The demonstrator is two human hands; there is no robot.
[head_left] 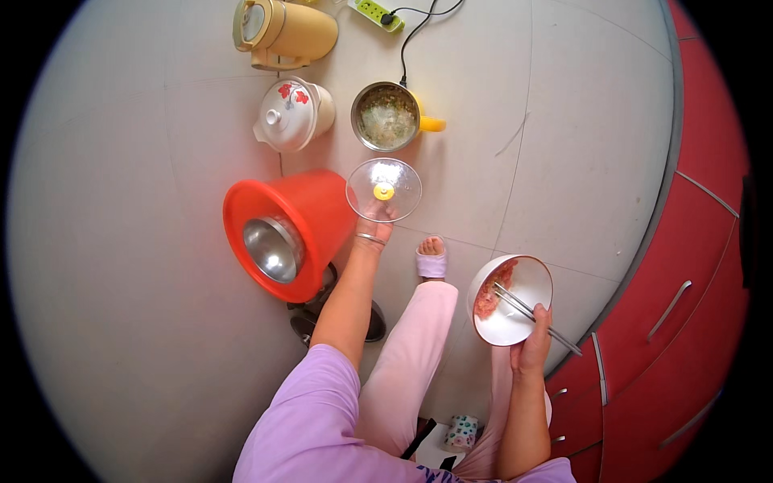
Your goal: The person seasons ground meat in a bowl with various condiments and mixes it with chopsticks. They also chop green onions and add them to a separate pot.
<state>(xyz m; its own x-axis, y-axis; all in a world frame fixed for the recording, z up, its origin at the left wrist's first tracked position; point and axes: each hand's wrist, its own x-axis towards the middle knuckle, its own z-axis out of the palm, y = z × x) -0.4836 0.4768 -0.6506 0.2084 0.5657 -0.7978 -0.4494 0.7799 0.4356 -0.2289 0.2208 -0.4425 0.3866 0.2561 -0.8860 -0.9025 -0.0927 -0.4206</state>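
Note:
My left hand (377, 226), with a bracelet at the wrist, holds a clear glass lid (395, 172) with a yellow knob. Its fingers show through the glass; the exact grip is hard to tell. Just beyond the lid stands an uncovered electric pot (355, 124) with a yellow handle (432, 124). Chopped green and pale food (388, 115) fills it, partly hidden by a bright, hazy patch. My right hand (531, 347) grips a white bowl (534, 281) by its near rim, tilted. Pink minced meat (492, 299) clings to its left side. Metal chopsticks (564, 342) lie across the rim under my thumb.
Left of my left arm is a red bucket (320, 199) with a metal bowl (266, 247) at its mouth. Farther off stand a lidded white pot (290, 121), a yellow jug-like appliance (305, 29) and a green power strip (371, 12) with cords. Red cabinets (646, 350) line the right.

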